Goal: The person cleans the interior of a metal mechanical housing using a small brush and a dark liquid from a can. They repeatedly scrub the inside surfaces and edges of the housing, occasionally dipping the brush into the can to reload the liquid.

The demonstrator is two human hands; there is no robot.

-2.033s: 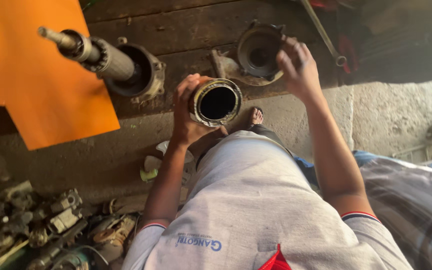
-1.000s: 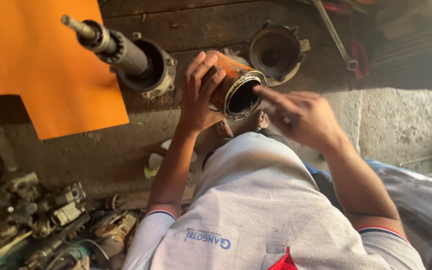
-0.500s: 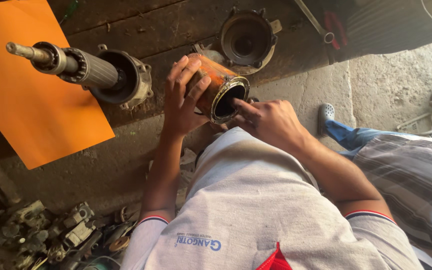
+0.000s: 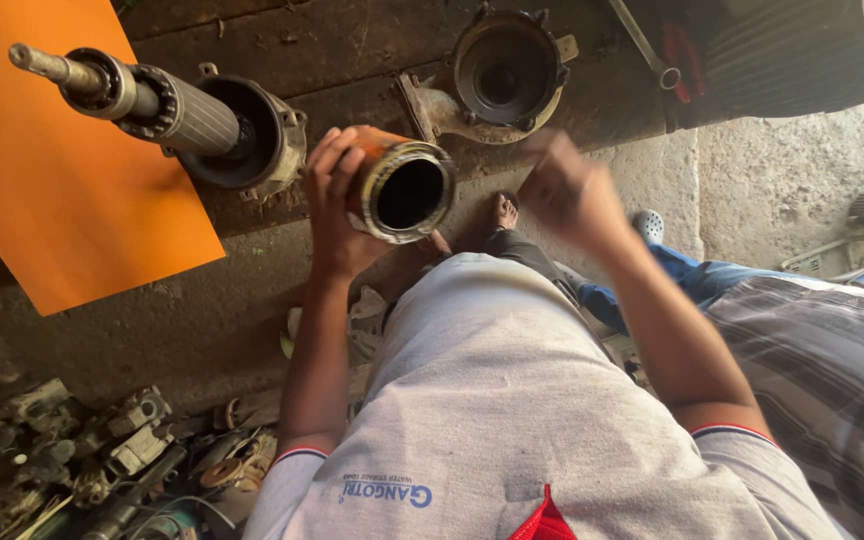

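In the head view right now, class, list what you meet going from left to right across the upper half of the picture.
Orange sheet → shaft with ribbed drum → left hand → orange metal cylinder → round metal housing → right hand, blurred → wrench.

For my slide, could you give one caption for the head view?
Left hand holds an orange metal cylinder with its open end toward the camera; right hand, blurred, is beside it.

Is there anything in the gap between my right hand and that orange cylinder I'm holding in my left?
Nothing visible. The right hand is blurred, just right of the orange cylinder, which the left hand grips; only floor shows between.
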